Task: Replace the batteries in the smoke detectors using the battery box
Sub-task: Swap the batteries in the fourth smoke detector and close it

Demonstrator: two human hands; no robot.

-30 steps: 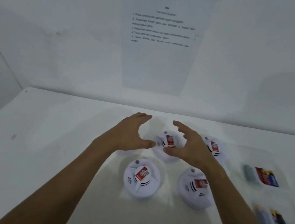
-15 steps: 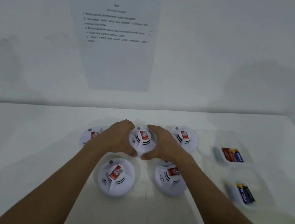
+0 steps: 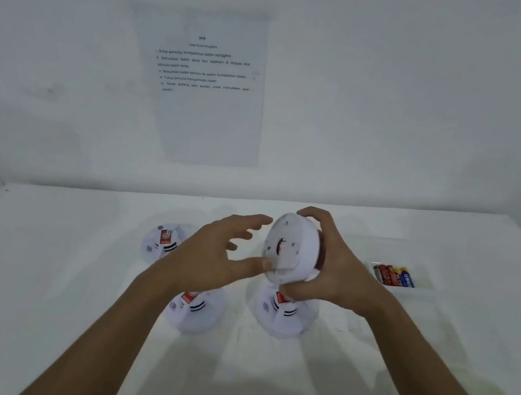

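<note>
My right hand (image 3: 331,269) grips a white round smoke detector (image 3: 291,250) lifted above the table, its underside turned toward me. My left hand (image 3: 218,252) is beside it with fingers spread; its thumb touches the detector's lower left rim. Three more white smoke detectors with red labels stay on the white table (image 3: 23,312): one at the left (image 3: 162,242), one under my left wrist (image 3: 194,307), one below the lifted unit (image 3: 280,312). A clear battery box (image 3: 394,276) with red, yellow and blue batteries sits at the right.
A printed instruction sheet (image 3: 202,82) hangs on the white wall behind the table. The table's right edge runs down the far right of the view.
Both hands closed on the middle back detector, then my right hand lifted it and turned its underside up. My left hand let go and spread its fingers. The view swung.
</note>
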